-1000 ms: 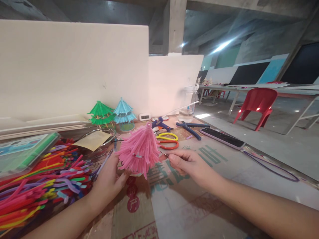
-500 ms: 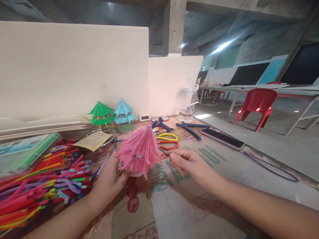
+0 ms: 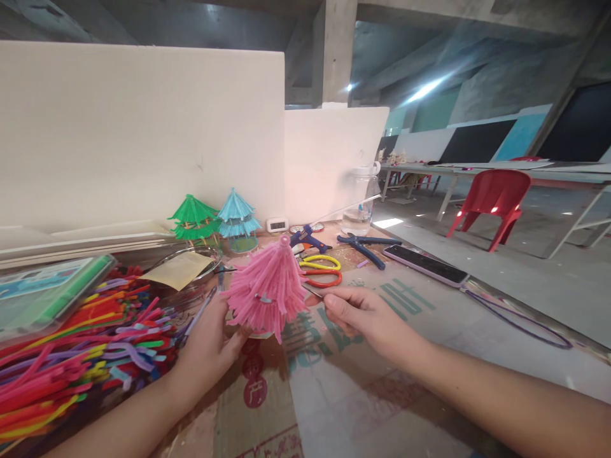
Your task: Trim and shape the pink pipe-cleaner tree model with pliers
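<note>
A pink two-tiered pavilion model point(image 3: 267, 289), its roofs made of fuzzy pipe-cleaner strips, is held upright just above the table. My left hand point(image 3: 210, 343) is closed around its lower part from the left, with most fingers hidden behind the model. To its right, my right hand point(image 3: 360, 313) pinches a thin, pointed metal tool point(image 3: 313, 292) that looks like tweezers. The tool's tip is close to the right edge of the pink roof; whether it touches cannot be made out. Scissors with yellow and red handles point(image 3: 329, 277) lie just beyond.
Green point(image 3: 193, 216) and light blue point(image 3: 237, 219) pavilion models stand by the white partition. Pipe cleaners point(image 3: 109, 356) and a plastic case point(image 3: 52, 292) are at left. A glue gun point(image 3: 309, 239), blue pliers point(image 3: 365, 245), bottle point(image 3: 360, 203) and phone point(image 3: 424, 264) lie at the back and right.
</note>
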A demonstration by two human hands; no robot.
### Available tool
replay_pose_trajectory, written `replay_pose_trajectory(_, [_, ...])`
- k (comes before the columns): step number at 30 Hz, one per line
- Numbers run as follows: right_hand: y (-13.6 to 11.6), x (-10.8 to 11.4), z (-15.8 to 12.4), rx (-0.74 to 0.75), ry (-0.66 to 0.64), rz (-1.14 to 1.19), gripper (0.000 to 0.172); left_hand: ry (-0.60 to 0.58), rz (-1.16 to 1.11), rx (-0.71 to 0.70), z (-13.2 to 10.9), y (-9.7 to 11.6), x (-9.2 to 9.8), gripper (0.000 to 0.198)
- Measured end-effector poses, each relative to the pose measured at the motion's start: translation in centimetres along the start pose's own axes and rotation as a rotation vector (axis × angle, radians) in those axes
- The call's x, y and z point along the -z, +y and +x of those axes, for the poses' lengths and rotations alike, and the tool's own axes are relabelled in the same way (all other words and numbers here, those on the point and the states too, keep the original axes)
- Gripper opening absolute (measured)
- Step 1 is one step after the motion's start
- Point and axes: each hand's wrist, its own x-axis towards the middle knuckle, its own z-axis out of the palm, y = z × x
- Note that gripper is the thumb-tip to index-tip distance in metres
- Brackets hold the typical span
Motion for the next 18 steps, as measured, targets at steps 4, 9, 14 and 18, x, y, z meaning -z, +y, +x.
replay_pose_trajectory(4, [-0.12, -0.09, -0.09, 0.007, -0.004, -0.014, 0.059, -0.009, 0.005, 0.0, 0.0, 0.04, 0.07, 0.032])
replay_pose_trajectory(9, [-0.38, -0.18, -0.13, 0.0, 0.0, 0.001, 0.06, -0.011, 0.007, 0.0, 0.02, -0.01, 0.05, 0.033])
replay_pose_trajectory(14, [-0.2, -0.09, -0.09, 0.001, 0.003, 0.019, 0.059, -0.015, 0.026, -0.005, 0.02, -0.02, 0.04, 0.034])
replay_pose_trajectory(18, [-0.24, -0.16, -0.03, 0.016, 0.032, -0.021, 0.061, -0.006, 0.02, -0.021, -0.01, -0.11, 0.03, 0.034])
